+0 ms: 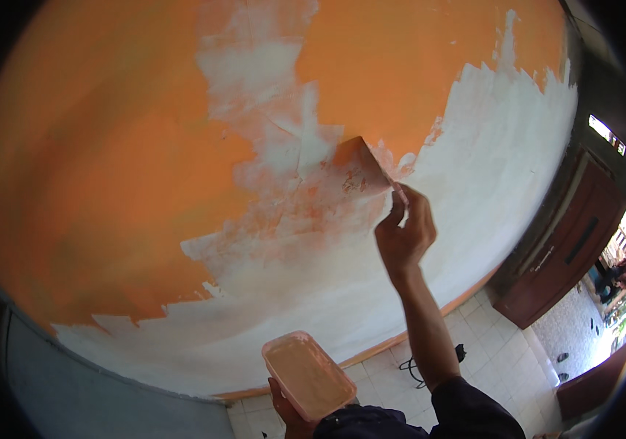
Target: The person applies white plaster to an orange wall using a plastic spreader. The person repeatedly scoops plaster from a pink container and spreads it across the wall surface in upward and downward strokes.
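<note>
My right hand (406,234) is raised at the wall, its fingers pinched round the handle of a broad putty knife (376,162). The tilted blade meets a patch of wall smeared white and pink over orange paint, and a dark area lies just left of its edge. Low in the view, my left hand (289,411) grips a shallow rectangular plastic tub (305,369) by its side, partly hidden under it. Pale pinkish-tan residue coats the tub's inside.
The wall (122,183) is orange above, with white filler along its lower part and right side. A grey-blue surface (93,380) adjoins at lower left. Pale floor tiles (492,351) carry a dark cable (414,372). Rightward, a brown door (561,245) stands by a bright doorway with footwear outside.
</note>
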`<state>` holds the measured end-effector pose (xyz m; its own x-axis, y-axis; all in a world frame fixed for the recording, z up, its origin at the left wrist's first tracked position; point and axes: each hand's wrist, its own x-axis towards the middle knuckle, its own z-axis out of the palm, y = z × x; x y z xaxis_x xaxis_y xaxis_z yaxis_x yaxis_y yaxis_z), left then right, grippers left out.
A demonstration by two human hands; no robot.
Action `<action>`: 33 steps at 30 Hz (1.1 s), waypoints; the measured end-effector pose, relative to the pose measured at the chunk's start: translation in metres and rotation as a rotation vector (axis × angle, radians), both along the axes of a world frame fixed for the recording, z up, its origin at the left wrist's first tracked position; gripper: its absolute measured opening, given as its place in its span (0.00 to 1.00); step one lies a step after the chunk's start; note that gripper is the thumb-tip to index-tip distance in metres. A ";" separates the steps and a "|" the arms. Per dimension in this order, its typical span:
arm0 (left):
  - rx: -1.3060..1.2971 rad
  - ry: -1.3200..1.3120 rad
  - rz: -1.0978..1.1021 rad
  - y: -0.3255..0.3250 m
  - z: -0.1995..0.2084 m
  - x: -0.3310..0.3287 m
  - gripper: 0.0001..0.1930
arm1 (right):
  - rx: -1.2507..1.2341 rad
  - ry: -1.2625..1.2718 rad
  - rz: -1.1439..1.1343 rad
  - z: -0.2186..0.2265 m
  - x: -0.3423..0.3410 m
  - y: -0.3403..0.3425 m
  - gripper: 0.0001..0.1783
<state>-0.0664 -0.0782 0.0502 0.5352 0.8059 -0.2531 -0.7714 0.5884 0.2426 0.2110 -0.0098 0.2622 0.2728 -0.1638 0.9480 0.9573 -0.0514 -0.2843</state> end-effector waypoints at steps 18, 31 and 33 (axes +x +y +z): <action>0.092 0.061 0.016 -0.006 -0.001 -0.002 0.33 | 0.041 -0.184 0.100 -0.011 -0.020 -0.012 0.14; 0.019 0.088 0.081 -0.008 0.015 0.006 0.34 | -0.339 -0.239 0.101 -0.060 0.004 0.004 0.19; 0.009 0.064 0.067 -0.008 0.037 0.009 0.34 | -0.370 -0.225 0.136 -0.049 0.002 -0.005 0.18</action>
